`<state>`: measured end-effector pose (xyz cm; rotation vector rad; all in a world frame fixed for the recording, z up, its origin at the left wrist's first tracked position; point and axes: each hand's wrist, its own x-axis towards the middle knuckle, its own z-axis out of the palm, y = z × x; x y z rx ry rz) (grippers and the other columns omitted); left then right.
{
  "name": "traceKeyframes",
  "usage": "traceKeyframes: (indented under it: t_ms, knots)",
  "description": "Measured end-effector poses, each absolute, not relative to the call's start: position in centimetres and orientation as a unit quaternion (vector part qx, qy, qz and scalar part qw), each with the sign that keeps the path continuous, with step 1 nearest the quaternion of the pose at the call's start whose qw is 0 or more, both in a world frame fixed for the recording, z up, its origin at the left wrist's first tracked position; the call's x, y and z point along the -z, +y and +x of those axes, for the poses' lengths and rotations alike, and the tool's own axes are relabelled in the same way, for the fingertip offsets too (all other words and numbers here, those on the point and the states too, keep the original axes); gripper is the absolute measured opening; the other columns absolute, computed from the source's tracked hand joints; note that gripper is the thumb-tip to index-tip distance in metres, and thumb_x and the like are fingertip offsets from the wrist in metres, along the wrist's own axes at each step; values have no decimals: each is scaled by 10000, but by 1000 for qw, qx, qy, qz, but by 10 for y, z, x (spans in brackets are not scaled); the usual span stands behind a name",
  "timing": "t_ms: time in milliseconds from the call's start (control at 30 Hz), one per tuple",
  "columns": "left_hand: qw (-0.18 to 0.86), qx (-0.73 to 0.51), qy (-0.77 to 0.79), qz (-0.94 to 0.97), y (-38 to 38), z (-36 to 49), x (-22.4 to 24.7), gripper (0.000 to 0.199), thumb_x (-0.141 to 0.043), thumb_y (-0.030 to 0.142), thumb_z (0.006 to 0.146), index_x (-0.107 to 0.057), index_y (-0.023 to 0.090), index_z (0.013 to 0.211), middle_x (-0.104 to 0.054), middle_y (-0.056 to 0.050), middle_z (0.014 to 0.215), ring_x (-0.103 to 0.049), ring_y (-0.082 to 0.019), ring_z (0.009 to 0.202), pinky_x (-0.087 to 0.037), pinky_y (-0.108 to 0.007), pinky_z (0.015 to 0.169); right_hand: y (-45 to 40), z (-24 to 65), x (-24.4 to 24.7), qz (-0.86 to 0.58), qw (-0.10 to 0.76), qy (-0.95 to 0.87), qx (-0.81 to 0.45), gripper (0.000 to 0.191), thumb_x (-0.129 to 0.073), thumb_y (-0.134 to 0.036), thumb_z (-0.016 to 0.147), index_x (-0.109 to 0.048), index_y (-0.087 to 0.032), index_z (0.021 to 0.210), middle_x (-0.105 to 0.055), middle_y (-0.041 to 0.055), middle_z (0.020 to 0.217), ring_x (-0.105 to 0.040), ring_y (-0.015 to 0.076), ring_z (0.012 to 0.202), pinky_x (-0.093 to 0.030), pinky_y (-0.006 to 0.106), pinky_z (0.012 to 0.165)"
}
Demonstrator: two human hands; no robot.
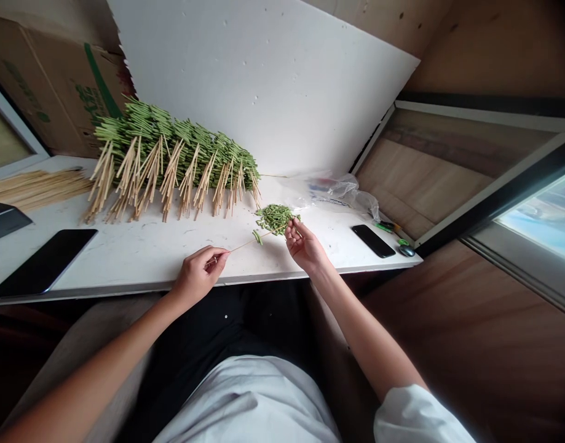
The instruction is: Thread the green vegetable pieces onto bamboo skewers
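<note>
My left hand (201, 271) is closed around a thin bamboo skewer (241, 246), which points to the right above the white tabletop. A short cut green bean piece (257, 237) is threaded across the skewer partway along. My right hand (303, 243) is by the skewer's far end with thumb and fingers pinched together; a bit of green bean shows at its fingertips, partly hidden by them. Just behind, a small heap of cut green bean pieces (273, 216) lies on the table, its right edge covered by my right fingers.
Stacked skewers of green beans (185, 141) stand along the back left, their bare sticks pointing forward. Loose bamboo skewers (42, 186), a large black tablet (45, 261) and a cardboard box (56, 86) are left. Right are a plastic bag (351, 191), a black phone (373, 240) and a window frame (476, 197).
</note>
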<state>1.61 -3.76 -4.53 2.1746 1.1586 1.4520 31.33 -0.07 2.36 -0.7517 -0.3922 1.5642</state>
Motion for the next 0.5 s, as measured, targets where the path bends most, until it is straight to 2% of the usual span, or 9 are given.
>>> traceKeyframes:
  t_ms: [300, 500]
  knots:
    - [141, -510, 397, 750, -38, 17, 44, 164, -641, 287, 1047, -758, 171, 1038, -765, -58, 928, -695, -148, 773, -536, -239, 704, -7, 313, -18, -342, 610, -225, -679, 194, -901, -201, 850, -777, -222, 997, -832, 2, 936, -783, 106, 809, -576, 126, 569]
    - [136, -512, 400, 748, -37, 17, 43, 181, -639, 299, 1049, -765, 173, 1022, -766, -57, 914, -681, -145, 749, -525, -246, 702, -9, 307, -18, -348, 605, -250, -671, 257, -943, -259, 803, -778, -243, 1000, -850, 16, 1036, -812, 165, 1039, -620, 157, 674]
